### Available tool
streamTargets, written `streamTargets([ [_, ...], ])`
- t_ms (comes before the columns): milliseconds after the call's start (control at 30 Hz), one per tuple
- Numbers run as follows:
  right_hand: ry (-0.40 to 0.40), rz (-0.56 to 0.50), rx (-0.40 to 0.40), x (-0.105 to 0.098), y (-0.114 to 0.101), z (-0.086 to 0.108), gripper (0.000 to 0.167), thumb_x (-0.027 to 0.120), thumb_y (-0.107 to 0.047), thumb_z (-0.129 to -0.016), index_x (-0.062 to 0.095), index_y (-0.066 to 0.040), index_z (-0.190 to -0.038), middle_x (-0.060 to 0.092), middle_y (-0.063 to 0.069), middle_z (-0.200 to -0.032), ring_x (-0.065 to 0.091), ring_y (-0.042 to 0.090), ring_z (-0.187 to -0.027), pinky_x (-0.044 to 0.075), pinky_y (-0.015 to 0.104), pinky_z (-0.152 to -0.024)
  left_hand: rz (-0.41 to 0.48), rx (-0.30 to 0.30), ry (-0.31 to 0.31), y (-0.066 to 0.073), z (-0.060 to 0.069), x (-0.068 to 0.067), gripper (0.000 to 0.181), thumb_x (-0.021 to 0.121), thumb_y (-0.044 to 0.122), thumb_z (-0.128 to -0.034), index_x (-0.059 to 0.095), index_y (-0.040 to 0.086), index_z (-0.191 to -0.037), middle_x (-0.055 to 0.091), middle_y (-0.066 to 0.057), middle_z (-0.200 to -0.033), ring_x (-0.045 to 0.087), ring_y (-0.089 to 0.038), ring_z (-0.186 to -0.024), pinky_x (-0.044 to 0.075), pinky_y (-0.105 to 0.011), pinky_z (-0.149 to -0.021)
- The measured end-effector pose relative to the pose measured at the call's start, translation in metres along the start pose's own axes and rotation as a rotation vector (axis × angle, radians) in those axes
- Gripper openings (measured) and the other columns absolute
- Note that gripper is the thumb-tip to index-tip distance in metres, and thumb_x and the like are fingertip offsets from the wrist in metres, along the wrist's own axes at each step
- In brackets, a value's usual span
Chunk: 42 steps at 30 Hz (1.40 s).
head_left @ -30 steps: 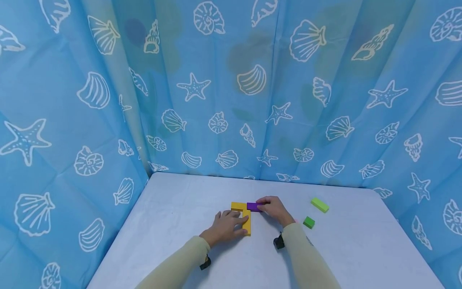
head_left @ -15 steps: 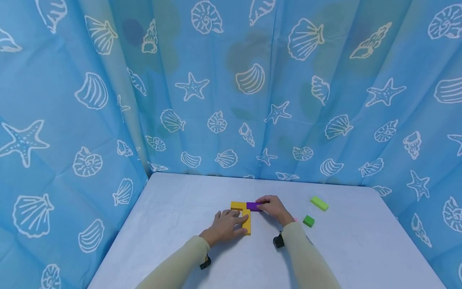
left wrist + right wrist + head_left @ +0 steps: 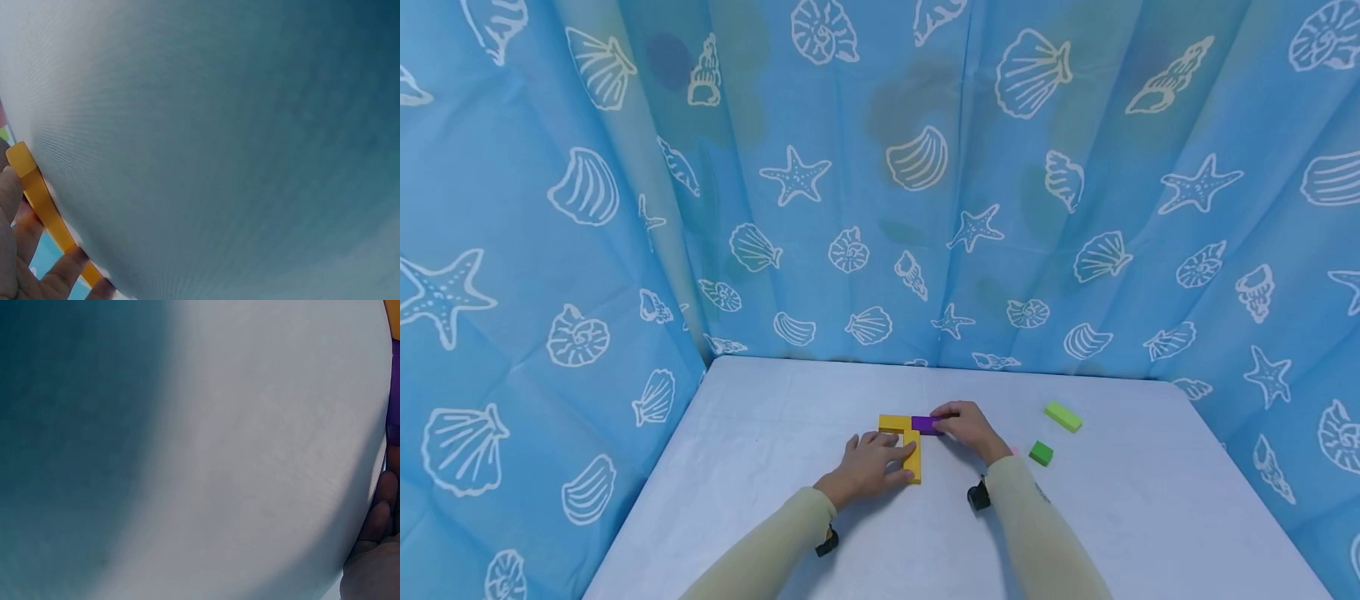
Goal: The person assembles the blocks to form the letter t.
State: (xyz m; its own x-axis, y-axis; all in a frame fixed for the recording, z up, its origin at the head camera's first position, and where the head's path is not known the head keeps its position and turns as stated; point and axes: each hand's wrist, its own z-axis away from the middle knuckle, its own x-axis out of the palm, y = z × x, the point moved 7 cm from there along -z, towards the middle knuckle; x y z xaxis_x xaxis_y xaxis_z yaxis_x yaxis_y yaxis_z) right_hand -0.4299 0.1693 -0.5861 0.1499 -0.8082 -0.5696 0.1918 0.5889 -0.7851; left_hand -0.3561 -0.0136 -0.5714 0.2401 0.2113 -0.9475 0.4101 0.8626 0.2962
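Note:
Two yellow blocks and a purple block stand together on the white table. One yellow block point(image 3: 892, 422) lies crosswise at the back, and the other yellow block point(image 3: 914, 462) runs from it toward the front. My left hand point(image 3: 863, 468) rests over them with fingers spread, index finger and thumb touching the front one. Its yellow side point(image 3: 44, 203) also shows beside the fingers in the left wrist view. My right hand point(image 3: 970, 431) pinches the right end of the purple block point(image 3: 924, 425), whose left end meets the back yellow block. The right wrist view catches only part of that purple block point(image 3: 394, 394).
A light green block point(image 3: 1063, 416) and a smaller green block point(image 3: 1041, 452) lie to the right of my right hand. Something pink point(image 3: 1015, 451) peeks out beside the right wrist, mostly hidden. A blue shell-patterned curtain point(image 3: 850, 208) hangs behind the white table point(image 3: 760, 433).
Both hands and the blocks keep the same arrangement. Only the head view has shifted slightly.

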Motion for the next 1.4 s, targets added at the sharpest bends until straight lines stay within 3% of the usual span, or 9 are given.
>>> streamTargets([
  [533, 0.011, -0.011, -0.007, 0.0, -0.004, 0.002, 0.021, 0.068, -0.017, -0.092, 0.073, -0.01, -0.111, 0.066, 0.011, -0.115, 0.056, 0.03, -0.107, 0.046, 0.051, -0.104, 0.002, 0.004, -0.005, 0.002, 0.004, -0.004, 0.058, 0.055, 0.058, -0.0943, 0.043, 0.039, -0.148, 0.046, -0.003, -0.153, 0.036, -0.032, -0.142, 0.024, -0.067, -0.114],
  [1033, -0.012, 0.006, -0.024, 0.001, -0.003, -0.001, 0.026, 0.068, -0.021, -0.092, 0.072, -0.01, -0.115, 0.067, 0.01, -0.117, 0.055, 0.028, -0.108, 0.046, 0.051, -0.102, -0.008, -0.007, -0.009, -0.001, 0.001, 0.001, 0.059, 0.053, 0.06, -0.0941, 0.041, 0.04, -0.149, 0.044, -0.002, -0.154, 0.035, -0.031, -0.144, 0.023, -0.066, -0.115],
  [1400, -0.044, 0.162, -0.116, -0.017, -0.013, 0.002, 0.036, 0.07, -0.027, -0.09, 0.068, -0.014, -0.123, 0.066, 0.008, -0.122, 0.058, 0.025, -0.107, 0.052, 0.046, -0.095, -0.001, -0.015, -0.019, 0.002, 0.003, -0.003, 0.06, 0.055, 0.059, -0.0934, 0.042, 0.04, -0.148, 0.045, -0.002, -0.154, 0.035, -0.032, -0.144, 0.022, -0.067, -0.115],
])
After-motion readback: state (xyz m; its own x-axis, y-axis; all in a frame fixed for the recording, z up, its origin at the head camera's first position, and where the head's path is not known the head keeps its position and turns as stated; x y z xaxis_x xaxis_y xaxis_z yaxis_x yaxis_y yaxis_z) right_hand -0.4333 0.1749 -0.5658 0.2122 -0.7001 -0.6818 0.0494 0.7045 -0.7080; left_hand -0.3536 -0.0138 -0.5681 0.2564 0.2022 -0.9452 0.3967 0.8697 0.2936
